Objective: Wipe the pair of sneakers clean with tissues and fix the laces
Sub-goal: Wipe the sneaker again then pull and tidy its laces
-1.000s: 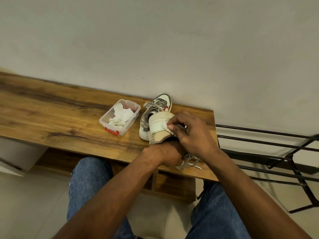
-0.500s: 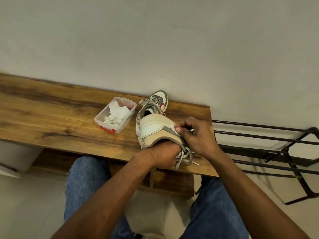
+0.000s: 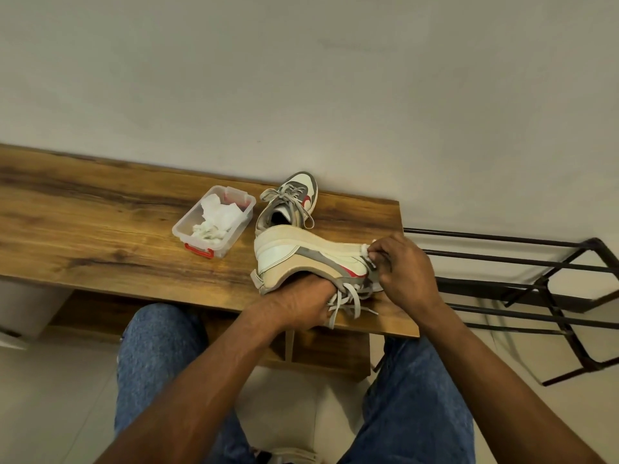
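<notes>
A white, beige and grey sneaker (image 3: 301,259) lies on its side over the wooden bench, sole facing the wall. My left hand (image 3: 301,303) grips it from below at the opening, its laces (image 3: 348,301) dangling over the bench edge. My right hand (image 3: 400,269) pinches a white tissue (image 3: 367,254) against the sneaker's toe end. The second sneaker (image 3: 291,202) stands upright behind it, by the wall, laces loose.
A clear plastic box (image 3: 214,222) with a red latch holds crumpled tissues, left of the sneakers on the bench (image 3: 83,222). A black metal rack (image 3: 522,283) stands to the right. My knees in jeans are below the bench edge.
My right hand has slid the tissue along the sneaker's side from the heel toward the toe. The sneaker has turned so more of its side shows.
</notes>
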